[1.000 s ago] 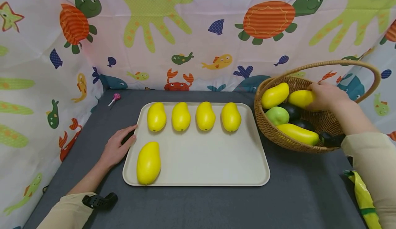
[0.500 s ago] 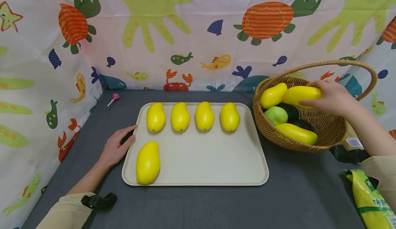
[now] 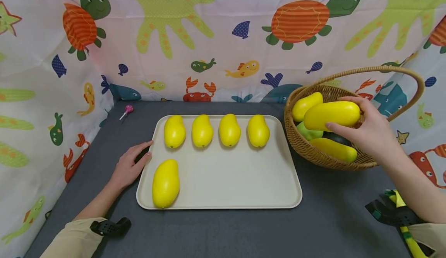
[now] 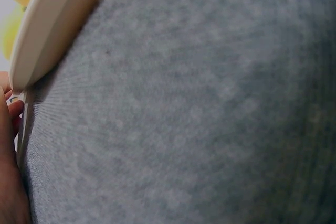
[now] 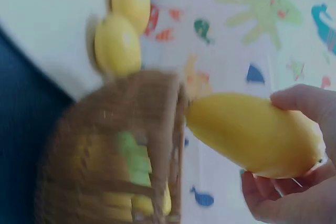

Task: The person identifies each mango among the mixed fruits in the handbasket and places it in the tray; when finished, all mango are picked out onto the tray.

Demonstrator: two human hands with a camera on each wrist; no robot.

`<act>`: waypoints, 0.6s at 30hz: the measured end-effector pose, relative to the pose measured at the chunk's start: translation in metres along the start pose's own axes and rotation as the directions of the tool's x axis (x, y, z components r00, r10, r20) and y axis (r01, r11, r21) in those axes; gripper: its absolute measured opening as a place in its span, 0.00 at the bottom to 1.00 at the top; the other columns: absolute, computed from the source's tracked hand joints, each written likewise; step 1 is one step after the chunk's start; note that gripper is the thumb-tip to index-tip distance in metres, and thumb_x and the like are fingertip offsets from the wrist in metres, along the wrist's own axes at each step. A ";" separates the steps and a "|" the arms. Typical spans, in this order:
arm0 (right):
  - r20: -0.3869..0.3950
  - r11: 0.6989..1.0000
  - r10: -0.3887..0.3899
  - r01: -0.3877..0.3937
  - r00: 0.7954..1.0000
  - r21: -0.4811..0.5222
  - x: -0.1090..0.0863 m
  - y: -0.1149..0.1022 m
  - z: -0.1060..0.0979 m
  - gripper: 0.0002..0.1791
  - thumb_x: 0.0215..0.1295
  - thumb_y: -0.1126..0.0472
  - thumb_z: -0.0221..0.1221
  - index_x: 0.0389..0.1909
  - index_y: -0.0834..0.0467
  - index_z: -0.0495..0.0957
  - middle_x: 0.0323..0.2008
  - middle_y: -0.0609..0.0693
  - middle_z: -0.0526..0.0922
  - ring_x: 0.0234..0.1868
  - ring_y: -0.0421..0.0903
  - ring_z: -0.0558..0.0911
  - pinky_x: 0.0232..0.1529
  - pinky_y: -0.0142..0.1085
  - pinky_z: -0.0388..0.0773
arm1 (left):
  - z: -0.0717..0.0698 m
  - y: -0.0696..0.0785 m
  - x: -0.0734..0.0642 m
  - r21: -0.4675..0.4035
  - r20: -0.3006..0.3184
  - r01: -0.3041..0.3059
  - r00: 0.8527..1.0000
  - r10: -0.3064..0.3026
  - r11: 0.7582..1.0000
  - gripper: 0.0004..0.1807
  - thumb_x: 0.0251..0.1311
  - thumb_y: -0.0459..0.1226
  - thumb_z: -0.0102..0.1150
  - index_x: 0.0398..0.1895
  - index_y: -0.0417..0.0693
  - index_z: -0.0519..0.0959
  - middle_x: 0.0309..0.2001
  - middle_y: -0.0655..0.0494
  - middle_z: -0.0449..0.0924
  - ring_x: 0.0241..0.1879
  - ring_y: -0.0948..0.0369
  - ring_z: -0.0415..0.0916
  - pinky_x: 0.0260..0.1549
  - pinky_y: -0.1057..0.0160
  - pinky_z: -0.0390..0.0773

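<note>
In the head view my right hand [image 3: 373,128] grips a yellow mango [image 3: 332,115] between thumb and fingers, above the wicker basket [image 3: 313,153]. The same mango [image 5: 257,135] shows close up in the right wrist view. Below it in the basket lie another mango [image 3: 306,106], a green apple-like fruit [image 3: 308,133], a dark fruit [image 3: 336,138] and a long yellow fruit [image 3: 334,150]. My left hand [image 3: 130,165] touches the left rim of the cream tray [image 3: 237,180] with loosely extended fingers. Several mangoes stand in its back row, and one larger mango [image 3: 165,183] lies front left.
A pink lollipop [image 3: 127,110] lies at the back left of the grey table [image 3: 209,233]. A yellow-green packet [image 3: 407,234] is at the right, partly behind my right forearm. The basket's handle [image 3: 366,69] arches over its back. A printed curtain [image 3: 223,37] encloses the table.
My right hand has lifted the mango out from among the basket's fruit and brought it a little left and toward me. The left hand has stayed at the tray's rim.
</note>
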State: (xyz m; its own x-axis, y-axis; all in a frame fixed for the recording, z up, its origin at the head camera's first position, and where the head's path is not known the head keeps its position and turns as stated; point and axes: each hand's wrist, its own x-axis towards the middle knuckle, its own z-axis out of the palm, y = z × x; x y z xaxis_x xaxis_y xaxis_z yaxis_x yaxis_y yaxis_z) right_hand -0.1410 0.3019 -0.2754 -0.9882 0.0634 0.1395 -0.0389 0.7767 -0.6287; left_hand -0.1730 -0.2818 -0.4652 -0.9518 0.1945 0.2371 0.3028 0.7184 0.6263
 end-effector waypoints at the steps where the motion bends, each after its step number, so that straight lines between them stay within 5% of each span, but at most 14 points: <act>1: -0.014 0.999 -0.004 0.005 1.000 0.035 -0.004 -0.003 0.003 0.41 0.62 0.47 0.65 0.70 0.55 0.58 0.56 0.57 0.65 0.46 0.53 0.69 0.36 0.28 0.72 | 0.000 0.000 0.000 0.001 -0.001 0.000 1.000 0.000 1.000 0.25 0.73 0.44 0.50 0.70 0.49 0.69 0.65 0.40 0.69 0.65 0.41 0.62 0.58 0.35 0.60; 3: -0.022 0.994 -0.029 0.031 0.999 0.106 -0.012 -0.008 0.010 0.40 0.62 0.50 0.66 0.70 0.54 0.58 0.55 0.52 0.65 0.44 0.48 0.70 0.34 0.20 0.71 | 0.000 0.000 0.000 0.003 -0.001 0.002 1.000 -0.002 1.000 0.25 0.73 0.44 0.50 0.70 0.49 0.69 0.65 0.40 0.69 0.65 0.41 0.61 0.58 0.34 0.60; 8: 0.024 0.973 -0.133 0.126 0.991 0.195 -0.027 -0.022 0.034 0.37 0.62 0.57 0.67 0.70 0.53 0.61 0.55 0.52 0.68 0.44 0.44 0.72 0.40 0.18 0.72 | 0.000 0.000 0.000 0.001 -0.006 -0.005 1.000 0.005 1.000 0.25 0.73 0.44 0.50 0.70 0.48 0.69 0.64 0.40 0.69 0.65 0.41 0.62 0.58 0.35 0.60; 14: 0.168 0.953 -0.202 0.154 0.965 0.261 -0.040 -0.038 0.071 0.36 0.61 0.56 0.67 0.69 0.51 0.63 0.57 0.51 0.71 0.48 0.47 0.73 0.46 0.22 0.73 | -0.001 -0.003 0.001 0.005 0.004 0.003 1.000 -0.003 1.000 0.25 0.73 0.45 0.48 0.70 0.50 0.68 0.65 0.41 0.69 0.65 0.41 0.61 0.58 0.35 0.60; 18: 0.162 0.942 -0.263 0.218 0.951 0.255 -0.046 -0.044 0.100 0.38 0.56 0.55 0.71 0.67 0.53 0.66 0.57 0.49 0.73 0.49 0.45 0.75 0.52 0.28 0.74 | -0.001 -0.004 0.001 0.010 0.007 0.004 1.000 -0.004 1.000 0.25 0.73 0.46 0.48 0.70 0.50 0.68 0.65 0.41 0.69 0.65 0.41 0.62 0.58 0.34 0.60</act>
State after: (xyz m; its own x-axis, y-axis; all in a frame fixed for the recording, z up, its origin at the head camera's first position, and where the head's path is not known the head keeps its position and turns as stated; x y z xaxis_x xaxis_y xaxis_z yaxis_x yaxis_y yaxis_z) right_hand -0.1086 0.2022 -0.3301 -0.9535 -0.2458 0.1744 -0.2895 0.5856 -0.7571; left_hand -0.1755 -0.2850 -0.4669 -0.9534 0.1960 0.2294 0.2984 0.7256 0.6200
